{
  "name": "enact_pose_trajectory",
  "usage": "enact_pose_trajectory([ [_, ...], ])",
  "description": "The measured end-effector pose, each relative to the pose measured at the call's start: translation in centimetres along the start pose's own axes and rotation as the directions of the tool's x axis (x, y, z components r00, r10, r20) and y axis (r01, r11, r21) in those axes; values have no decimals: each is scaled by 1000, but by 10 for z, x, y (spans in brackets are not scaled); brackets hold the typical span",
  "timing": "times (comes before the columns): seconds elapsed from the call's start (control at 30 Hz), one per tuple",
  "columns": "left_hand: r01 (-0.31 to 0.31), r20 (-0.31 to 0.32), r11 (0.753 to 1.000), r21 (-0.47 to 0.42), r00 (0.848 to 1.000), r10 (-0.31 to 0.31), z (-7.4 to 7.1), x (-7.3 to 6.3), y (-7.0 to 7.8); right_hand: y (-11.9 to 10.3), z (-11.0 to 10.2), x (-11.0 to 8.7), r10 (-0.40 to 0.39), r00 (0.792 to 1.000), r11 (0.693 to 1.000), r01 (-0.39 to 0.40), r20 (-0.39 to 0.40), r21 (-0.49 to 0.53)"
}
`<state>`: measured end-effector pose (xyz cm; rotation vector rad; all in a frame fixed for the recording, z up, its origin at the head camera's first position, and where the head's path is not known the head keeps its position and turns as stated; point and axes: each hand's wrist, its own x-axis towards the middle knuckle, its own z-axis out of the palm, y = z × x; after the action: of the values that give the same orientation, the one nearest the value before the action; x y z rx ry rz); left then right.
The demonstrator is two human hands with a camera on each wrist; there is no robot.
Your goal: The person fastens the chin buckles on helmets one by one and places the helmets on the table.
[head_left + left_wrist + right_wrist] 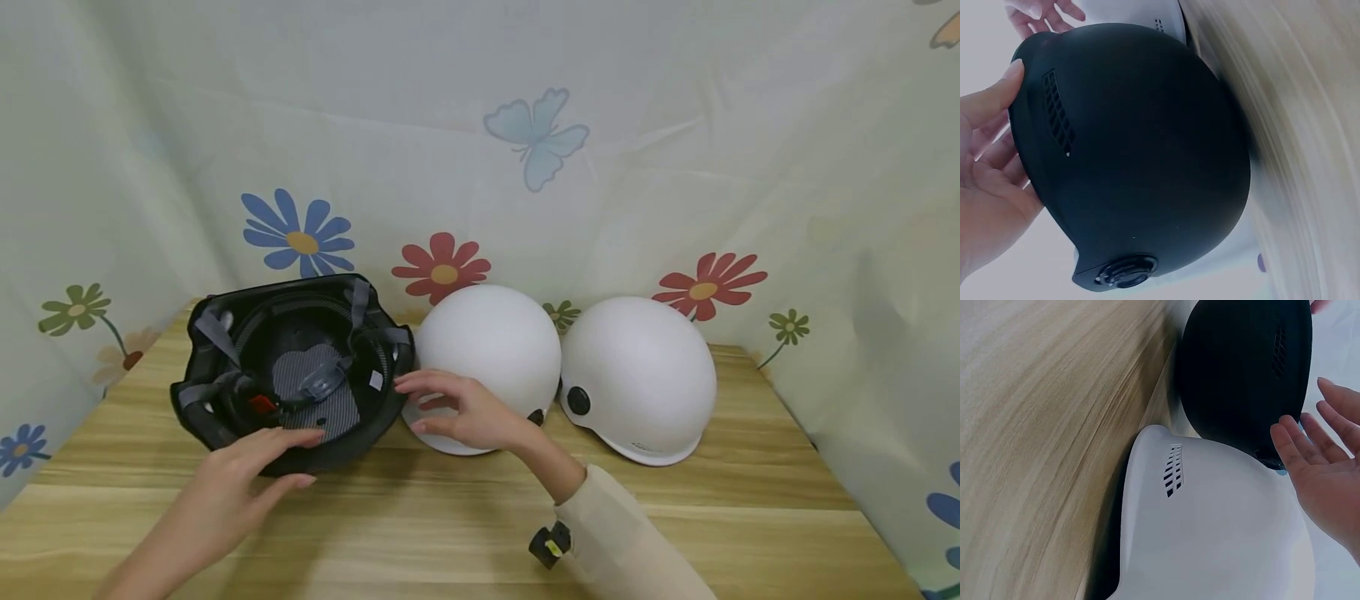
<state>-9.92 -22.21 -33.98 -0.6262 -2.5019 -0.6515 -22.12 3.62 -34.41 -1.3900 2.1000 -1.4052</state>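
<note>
A black helmet (341, 458) lies upside down on the wooden table, its padded inside, grey straps and red buckle piece facing up. My left hand (225, 483) is at its near rim, fingers reaching over the edge and the thumb outside. In the left wrist view, the thumb (999, 94) meets the rim and the other fingers are partly hidden behind it. My right hand (468, 412) hovers by the helmet's right rim, fingers spread and loosely bent, in front of a white helmet (491, 342). Whether its fingertips touch the black rim, I cannot tell.
A second white helmet (645, 375) stands dome up at the right, close against the first white one. The wooden table (420, 542) reaches back to a pale curtain (420, 125) printed with flowers and a butterfly. A small black device (550, 544) sits by my right sleeve.
</note>
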Motion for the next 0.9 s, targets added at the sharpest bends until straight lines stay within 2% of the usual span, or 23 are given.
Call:
enact_pose_trajectory([
  [0.1, 0, -5, 1000, 19, 1000, 0, -3, 0, -2, -1, 0, 0, -5, 1000, 1000, 5, -6, 0],
  [0.33, -31, -20, 1000, 3, 999, 31, -8, 3, -3, -2, -1, 0, -5, 1000, 999, 6, -14, 35],
  [0.5, -15, -17, 999, 42, 1000, 16, -11, 5, -2, -3, -3, -1, -2, 1000, 999, 3, -25, 37],
  [0.7, 21, -85, 998, 52, 996, -16, -20, 7, -6, -3, -5, -1, 29, 999, 997, -26, -37, 68],
  [0.9, 20, -167, 999, 30, 986, -15, -31, 8, -12, -2, -5, 0, 57, 998, 994, -54, -38, 94],
])
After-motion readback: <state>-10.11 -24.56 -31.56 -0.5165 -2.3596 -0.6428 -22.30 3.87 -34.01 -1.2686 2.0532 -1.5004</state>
